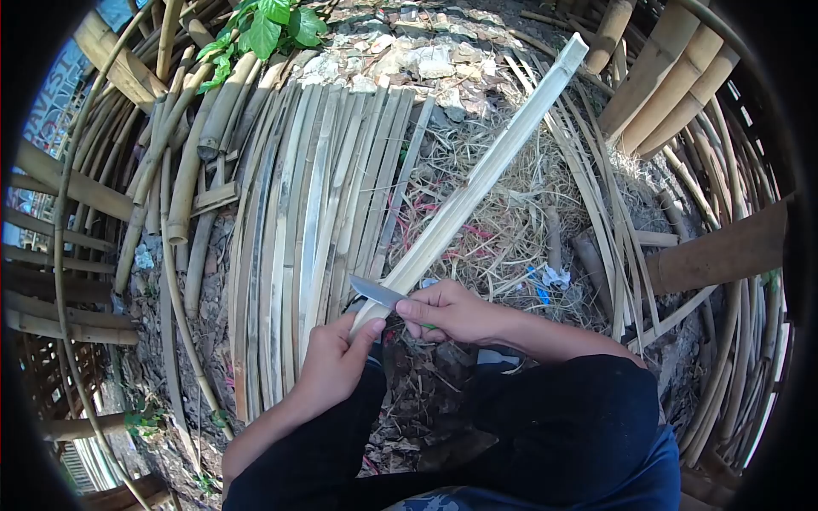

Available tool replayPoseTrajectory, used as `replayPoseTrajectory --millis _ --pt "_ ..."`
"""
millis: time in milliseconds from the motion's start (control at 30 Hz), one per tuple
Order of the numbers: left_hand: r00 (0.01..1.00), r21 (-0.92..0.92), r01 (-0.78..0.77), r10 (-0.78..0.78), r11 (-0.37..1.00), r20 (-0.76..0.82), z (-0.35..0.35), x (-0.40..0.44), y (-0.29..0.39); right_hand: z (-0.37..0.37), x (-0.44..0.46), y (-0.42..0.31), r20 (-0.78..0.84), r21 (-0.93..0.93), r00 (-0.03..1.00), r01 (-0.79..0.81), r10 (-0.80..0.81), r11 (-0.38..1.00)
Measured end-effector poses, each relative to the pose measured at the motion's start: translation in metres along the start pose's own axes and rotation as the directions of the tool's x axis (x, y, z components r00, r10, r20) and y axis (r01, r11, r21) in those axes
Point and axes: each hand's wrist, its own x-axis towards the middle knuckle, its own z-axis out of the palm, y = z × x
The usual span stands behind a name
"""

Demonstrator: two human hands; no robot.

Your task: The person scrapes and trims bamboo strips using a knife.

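Observation:
A long split bamboo strip [486,175] slants from my lap up to the far right, pale side showing. Its near end is in my left hand [334,356], fingers wrapped round it and the thumb on top. My right hand [449,312] grips a knife; the handle is mostly hidden in the fist, with a bit of green showing. The knife's blade [377,291] lies across the strip just beyond my left thumb and points left. It appears to touch the strip's surface.
Many split bamboo strips [319,204] lie side by side to the left. Shavings [503,221] cover the ground ahead. Bamboo poles [183,187] stand and lean at the left, and a thick bamboo piece [720,253] juts in from the right. Leafy green plants [273,30] grow at the far edge.

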Motion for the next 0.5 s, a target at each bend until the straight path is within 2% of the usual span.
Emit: replayPoseTrajectory --millis 67,167,233,267,333,500 --pt "0.999 0.066 -0.041 0.042 0.997 -0.010 -0.001 -0.001 -0.004 0.004 -0.002 -0.002 -0.034 -0.002 0.999 0.009 -0.009 1.000" --pt "1.000 0.058 -0.002 0.001 0.998 0.019 -0.003 -0.005 -0.006 0.007 -0.008 -0.004 -0.094 0.044 0.995 0.023 -0.019 0.999" --pt "1.000 0.118 -0.022 0.021 0.993 0.012 -0.004 -0.007 -0.004 0.010 -0.017 -0.013 -0.146 -0.043 0.988 -0.064 0.057 0.997" --pt "0.999 0.178 -0.043 0.043 0.983 0.005 -0.004 -0.009 -0.002 0.012 -0.019 -0.013 -0.147 -0.042 0.987 -0.067 0.061 0.997" --pt "0.998 0.197 -0.056 0.059 0.979 -0.008 -0.003 -0.010 0.004 0.016 -0.020 -0.015 -0.231 -0.078 0.973 -0.028 0.009 0.997" --pt "0.996 0.256 -0.066 0.078 0.964 -0.036 -0.004 -0.013 0.010 0.018 -0.023 -0.016 -0.299 -0.138 0.954 -0.051 0.008 0.989"
